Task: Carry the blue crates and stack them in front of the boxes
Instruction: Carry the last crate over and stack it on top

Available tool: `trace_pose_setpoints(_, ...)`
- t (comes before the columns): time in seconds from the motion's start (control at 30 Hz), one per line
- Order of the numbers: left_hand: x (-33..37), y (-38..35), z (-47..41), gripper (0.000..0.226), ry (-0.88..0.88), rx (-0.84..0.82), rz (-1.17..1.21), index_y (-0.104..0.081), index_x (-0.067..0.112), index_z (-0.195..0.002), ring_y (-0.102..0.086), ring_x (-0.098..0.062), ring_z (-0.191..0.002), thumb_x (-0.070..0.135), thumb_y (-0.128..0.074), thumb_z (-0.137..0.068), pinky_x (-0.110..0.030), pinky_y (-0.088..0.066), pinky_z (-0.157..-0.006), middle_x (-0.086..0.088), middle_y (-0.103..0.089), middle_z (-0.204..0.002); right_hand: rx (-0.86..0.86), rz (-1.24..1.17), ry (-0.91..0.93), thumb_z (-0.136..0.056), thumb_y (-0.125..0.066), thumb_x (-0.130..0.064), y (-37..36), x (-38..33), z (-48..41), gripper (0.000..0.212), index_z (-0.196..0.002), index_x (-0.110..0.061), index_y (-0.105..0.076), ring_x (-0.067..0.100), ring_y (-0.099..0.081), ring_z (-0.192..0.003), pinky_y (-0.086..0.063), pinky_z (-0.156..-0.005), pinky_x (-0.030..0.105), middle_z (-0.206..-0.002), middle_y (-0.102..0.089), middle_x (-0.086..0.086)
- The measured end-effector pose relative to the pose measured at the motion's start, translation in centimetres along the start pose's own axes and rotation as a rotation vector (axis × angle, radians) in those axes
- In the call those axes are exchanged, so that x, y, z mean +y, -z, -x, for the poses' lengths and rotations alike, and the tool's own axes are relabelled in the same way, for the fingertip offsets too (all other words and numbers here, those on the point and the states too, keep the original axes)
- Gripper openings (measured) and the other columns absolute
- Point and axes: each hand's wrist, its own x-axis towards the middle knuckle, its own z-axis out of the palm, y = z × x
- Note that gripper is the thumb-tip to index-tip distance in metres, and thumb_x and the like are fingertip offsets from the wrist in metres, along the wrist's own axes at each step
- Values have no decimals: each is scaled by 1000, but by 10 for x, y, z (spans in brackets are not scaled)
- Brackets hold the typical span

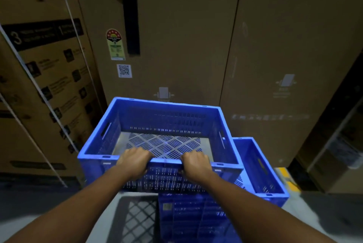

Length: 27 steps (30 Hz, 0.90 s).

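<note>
I hold an empty blue crate (165,111) with slotted walls and a perforated floor in front of me. My left hand (133,162) and my right hand (196,164) both grip its near rim, about a hand's width apart. The crate hangs tilted above a second blue crate (261,166), which stands lower and to the right, partly hidden under the held one. More blue crate wall (188,215) shows below my hands. Tall brown cardboard boxes (186,36) stand right behind the crates.
A printed cardboard box with white straps (39,77) stands at the left. Another tall box (294,56) fills the right. A dark gap and shelving (337,144) are at the far right. A yellow floor mark (288,180) lies beside the lower crate. Grey floor (324,209) lies below.
</note>
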Motion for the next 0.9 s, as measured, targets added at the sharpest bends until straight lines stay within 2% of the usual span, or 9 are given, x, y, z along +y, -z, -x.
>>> trace_pose_setpoints(0.13,36,0,-21,27,-115,-19,37,-63,24,-105,-62,-32,-104,25,-54,-81,-41,-51,-83,-6,-68,-106,-68,20,-36,-85,-67,-24,2,39,12,23,-106,-16,-66,34,-62,-99,-48,-81,41,-103,-67,11)
trace_pose_setpoints(0.23,57,6,-34,21,-119,-25,130,-62,21,-100,-61,-32,-104,25,-57,-80,-40,-49,-80,-7,-68,-105,-97,60,-2,-85,-67,-24,19,67,8,20,-104,-16,-66,33,-62,-97,-48,-81,40,-102,-68,11)
trace_pose_setpoints(0.33,57,11,-40,22,-92,-10,162,-61,24,-103,-59,-29,-109,30,-58,-82,-37,-45,-84,-4,-66,-110,-84,60,26,-85,-66,-21,31,71,2,18,-102,-17,-66,34,-63,-93,-51,-81,44,-97,-68,11)
trace_pose_setpoints(0.53,8,-10,-17,36,-45,-24,66,-57,28,-114,-57,-25,-113,43,-55,-82,-34,-45,-85,1,-64,-115,-87,4,69,-89,-61,-12,16,19,1,21,-109,-12,-63,34,-62,-98,-45,-82,43,-104,-66,13)
trace_pose_setpoints(0.73,-44,-21,24,33,46,-32,135,-60,33,-114,-58,-22,-113,42,-60,-82,-32,-45,-84,3,-66,-115,-82,17,118,-88,-60,-8,11,-45,-13,26,-114,-10,-61,36,-61,-101,-46,-83,44,-108,-65,14)
trace_pose_setpoints(0.9,-57,-27,29,29,62,-52,130,-61,27,-106,-59,-22,-111,45,-61,-83,-31,-44,-83,2,-66,-110,-78,37,129,-87,-60,-9,11,-60,-20,24,-111,-9,-63,34,-62,-98,-44,-77,42,-105,-66,14)
